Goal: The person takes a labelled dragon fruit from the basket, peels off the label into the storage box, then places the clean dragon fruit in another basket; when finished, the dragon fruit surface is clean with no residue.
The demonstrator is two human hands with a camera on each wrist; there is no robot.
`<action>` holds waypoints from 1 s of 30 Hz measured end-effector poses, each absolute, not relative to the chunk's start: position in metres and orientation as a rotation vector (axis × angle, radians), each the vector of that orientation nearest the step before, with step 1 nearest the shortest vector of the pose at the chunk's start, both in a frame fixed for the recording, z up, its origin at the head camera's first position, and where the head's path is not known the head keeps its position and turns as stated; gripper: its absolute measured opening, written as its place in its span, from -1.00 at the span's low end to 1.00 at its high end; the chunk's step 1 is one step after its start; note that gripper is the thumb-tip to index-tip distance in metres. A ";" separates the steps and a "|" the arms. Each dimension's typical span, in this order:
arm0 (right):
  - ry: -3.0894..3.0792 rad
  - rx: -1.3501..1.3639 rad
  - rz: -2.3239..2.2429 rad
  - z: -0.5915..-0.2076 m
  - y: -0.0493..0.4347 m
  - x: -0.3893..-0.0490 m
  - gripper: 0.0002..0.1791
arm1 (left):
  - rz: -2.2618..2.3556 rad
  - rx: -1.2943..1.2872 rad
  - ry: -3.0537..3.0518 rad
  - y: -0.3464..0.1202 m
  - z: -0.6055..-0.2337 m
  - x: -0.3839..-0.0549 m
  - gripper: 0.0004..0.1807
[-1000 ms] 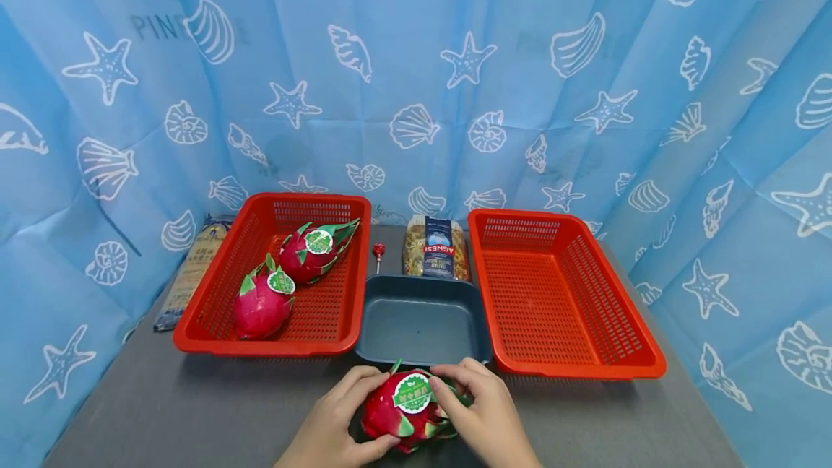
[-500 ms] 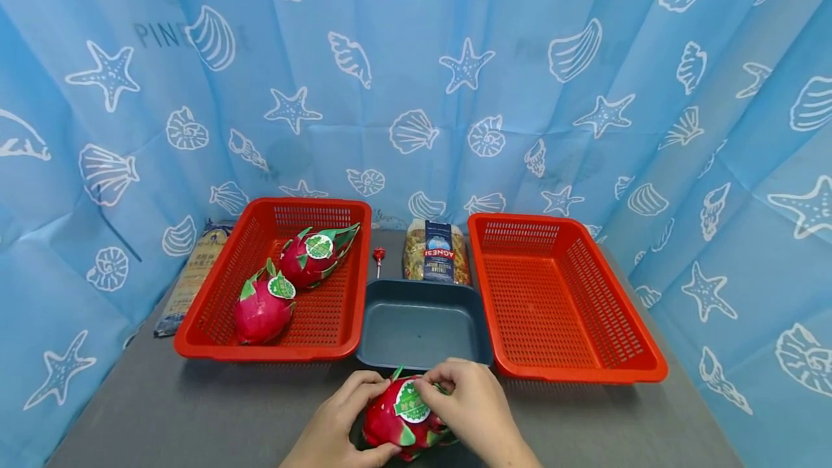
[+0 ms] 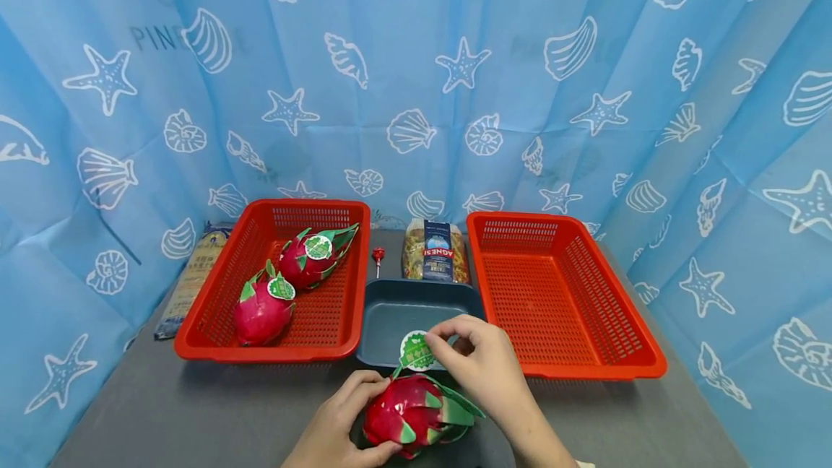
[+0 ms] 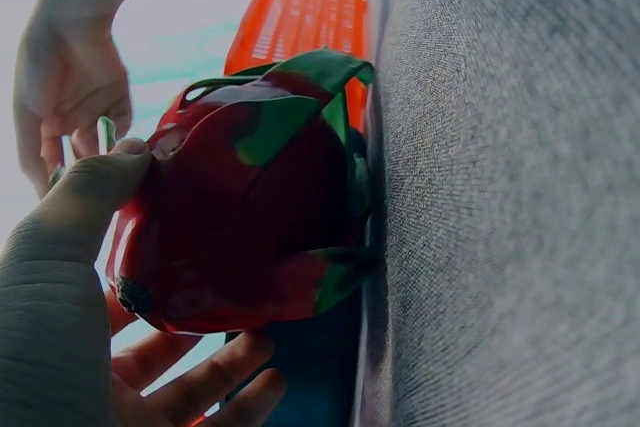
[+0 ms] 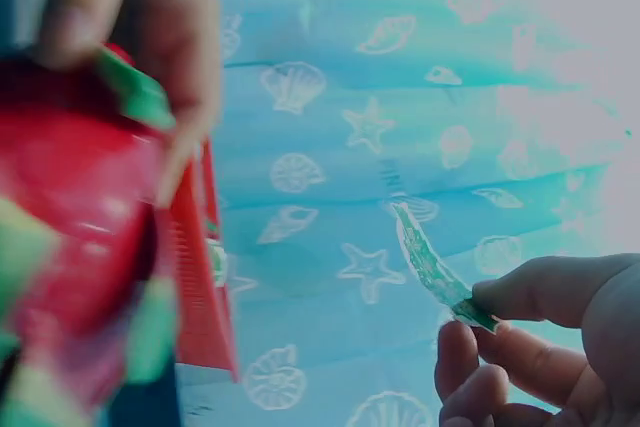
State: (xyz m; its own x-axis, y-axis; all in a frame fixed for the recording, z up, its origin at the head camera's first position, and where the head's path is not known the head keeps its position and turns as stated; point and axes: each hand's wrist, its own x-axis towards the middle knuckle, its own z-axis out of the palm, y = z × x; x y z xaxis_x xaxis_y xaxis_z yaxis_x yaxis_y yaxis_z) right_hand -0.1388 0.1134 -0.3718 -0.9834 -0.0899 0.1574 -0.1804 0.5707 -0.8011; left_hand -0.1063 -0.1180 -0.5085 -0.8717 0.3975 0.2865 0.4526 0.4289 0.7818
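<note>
A pink dragon fruit (image 3: pixel 406 410) with green scales lies at the table's front, and my left hand (image 3: pixel 344 421) grips its left side between thumb and fingers. Just above it, my right hand (image 3: pixel 477 356) pinches a round green-and-white sticker (image 3: pixel 417 351) at its right edge. In the right wrist view the sticker (image 5: pixel 435 265) is seen nearly edge-on, slightly curved, between thumb and fingertips. The left wrist view shows the left thumb on the dragon fruit (image 4: pixel 240 207) and the other fingers beneath. Behind the hands stands a dark blue-grey tray (image 3: pixel 390 320).
The left red basket (image 3: pixel 273 351) holds two dragon fruits (image 3: pixel 263 309) with stickers on them. Another red basket (image 3: pixel 578 370) stands at the right. Behind the tray are a lollipop (image 3: pixel 378 258) and a pasta bag (image 3: pixel 437 251). A long packet (image 3: pixel 195 280) lies at far left.
The sticker has come off the dragon fruit in my right hand, which has moved up and away. My left hand still holds the fruit in nearly the same place.
</note>
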 end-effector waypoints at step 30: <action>-2.958 0.436 1.357 -0.378 0.057 -0.255 -0.76 | -1.458 -0.783 -2.600 -0.119 -0.510 -0.108 -0.30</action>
State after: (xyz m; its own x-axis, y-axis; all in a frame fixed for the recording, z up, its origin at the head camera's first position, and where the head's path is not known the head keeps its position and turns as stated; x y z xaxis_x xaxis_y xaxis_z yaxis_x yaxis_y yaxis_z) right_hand -0.2554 0.0573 -0.3780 -0.9548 -0.2968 -0.0184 -0.1797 0.6252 -0.7595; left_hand -0.1078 -0.1189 -0.5101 -0.8692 0.4002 0.2906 0.4566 0.4236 0.7823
